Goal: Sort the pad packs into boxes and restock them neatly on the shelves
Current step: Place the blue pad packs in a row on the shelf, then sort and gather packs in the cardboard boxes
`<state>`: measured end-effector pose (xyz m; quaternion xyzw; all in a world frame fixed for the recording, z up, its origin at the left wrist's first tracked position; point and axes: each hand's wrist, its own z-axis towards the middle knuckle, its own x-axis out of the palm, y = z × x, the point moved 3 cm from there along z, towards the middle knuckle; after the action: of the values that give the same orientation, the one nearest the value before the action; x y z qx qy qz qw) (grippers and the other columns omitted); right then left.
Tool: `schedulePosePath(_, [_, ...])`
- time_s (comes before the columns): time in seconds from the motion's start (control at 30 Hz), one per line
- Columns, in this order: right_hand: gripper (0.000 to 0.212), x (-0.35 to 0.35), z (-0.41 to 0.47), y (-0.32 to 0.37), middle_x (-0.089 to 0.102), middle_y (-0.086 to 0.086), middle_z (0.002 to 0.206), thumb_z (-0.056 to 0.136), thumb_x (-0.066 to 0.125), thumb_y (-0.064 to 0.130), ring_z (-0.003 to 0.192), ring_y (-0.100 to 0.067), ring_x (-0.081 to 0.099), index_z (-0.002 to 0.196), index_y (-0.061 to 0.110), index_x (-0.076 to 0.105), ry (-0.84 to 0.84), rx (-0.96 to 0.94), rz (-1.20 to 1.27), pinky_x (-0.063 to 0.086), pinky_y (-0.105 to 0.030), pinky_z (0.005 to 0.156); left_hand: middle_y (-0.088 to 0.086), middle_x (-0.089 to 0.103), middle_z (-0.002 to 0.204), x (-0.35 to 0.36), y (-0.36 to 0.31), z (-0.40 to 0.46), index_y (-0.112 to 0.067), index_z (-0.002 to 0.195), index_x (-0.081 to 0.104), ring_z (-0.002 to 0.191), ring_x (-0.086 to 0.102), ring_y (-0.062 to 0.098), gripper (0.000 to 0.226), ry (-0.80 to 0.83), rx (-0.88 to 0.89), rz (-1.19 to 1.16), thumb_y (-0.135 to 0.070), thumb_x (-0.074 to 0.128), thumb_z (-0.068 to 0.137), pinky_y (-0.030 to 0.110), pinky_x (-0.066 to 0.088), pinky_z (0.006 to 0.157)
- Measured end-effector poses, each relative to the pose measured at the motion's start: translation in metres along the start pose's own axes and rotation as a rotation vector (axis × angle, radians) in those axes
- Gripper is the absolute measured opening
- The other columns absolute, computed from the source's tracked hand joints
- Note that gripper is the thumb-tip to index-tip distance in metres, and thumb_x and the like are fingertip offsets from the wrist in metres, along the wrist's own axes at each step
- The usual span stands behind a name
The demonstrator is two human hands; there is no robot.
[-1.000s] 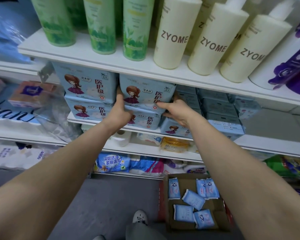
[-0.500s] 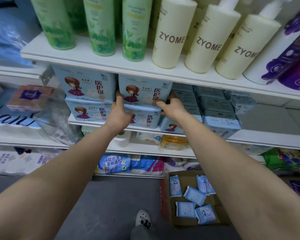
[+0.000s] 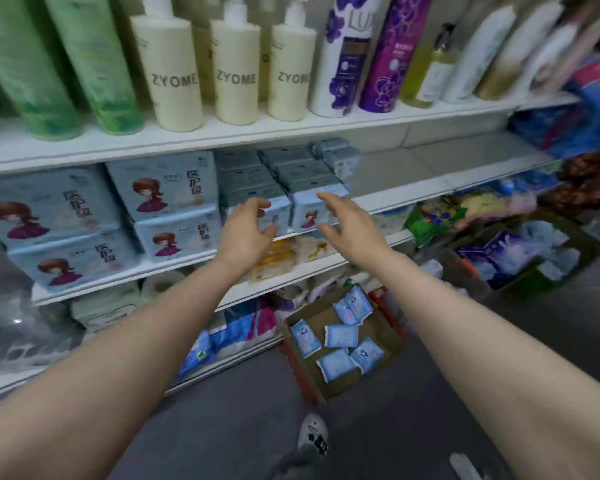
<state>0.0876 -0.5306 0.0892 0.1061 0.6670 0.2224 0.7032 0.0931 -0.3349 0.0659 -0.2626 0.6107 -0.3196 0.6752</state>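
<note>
The brown cardboard box [image 3: 340, 344] on the grey floor is seen holding six loose pale-blue pad packs [image 3: 340, 336]. Further up, the left hand [image 3: 245, 225] and right hand [image 3: 343, 221] have been pulled off the stacked light-blue pad boxes [image 3: 174, 209] on the white shelf [image 3: 395, 197]; fingers are spread, nothing is gripped, so that stack is judged settled.

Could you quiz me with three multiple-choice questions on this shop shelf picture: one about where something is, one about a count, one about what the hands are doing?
1. Where is the cardboard box of small blue pad packs?
A. top shelf
B. on the floor
C. in the left hand

2. How many cream ZYOME bottles stand in front?
A. three
B. one
C. six

3. What do the left hand and right hand hold?
A. a bottle
B. a box
C. nothing

Key: 1 B, it sits on the grey floor below the shelves. 2 A, three labels show. 3 C, both hands' fingers are spread and hold nothing.
</note>
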Motion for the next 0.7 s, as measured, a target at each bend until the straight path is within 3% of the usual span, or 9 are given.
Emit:
schedulePosePath(0.17, [0.052,-0.076,-0.06,-0.081,0.053,-0.012,0.136,0.095,0.06,0.025,0.124,-0.029,0.051,0.145,0.017,0.044,-0.139,0.096,-0.133,0.038,-0.035,0.1,0.006,0.062,0.117,0.073,-0.103,0.011,-0.018,0.124,0.056,0.104,0.06,0.023,0.04,0.232,0.253,0.06,-0.029,0.069,0.088,0.03,0.046,0.087])
schedulePosePath(0.27, [0.054,-0.115,-0.093,-0.139,0.054,-0.011,0.136,0.094,0.061,0.027,0.126,-0.029,0.049,0.144,0.018,0.045,-0.194,0.184,-0.206,0.038,-0.035,0.102,0.004,0.062,0.115,0.127,-0.163,0.014,-0.019,0.125,0.056,0.103,0.06,0.023,0.043,0.323,0.354,0.07,-0.031,0.071,0.086,0.034,0.048,0.09])
schedulePosePath(0.7, [0.049,-0.286,-0.21,-0.43,0.053,-0.007,0.138,0.096,0.06,0.028,0.127,-0.025,0.048,0.142,0.018,0.048,-0.267,0.443,-0.303,0.036,-0.035,0.102,0.001,0.064,0.111,0.406,-0.426,0.026,-0.022,0.117,0.06,0.098,0.061,0.022,0.042,0.443,0.698,0.07,-0.029,0.075,0.079,0.031,0.046,0.081])
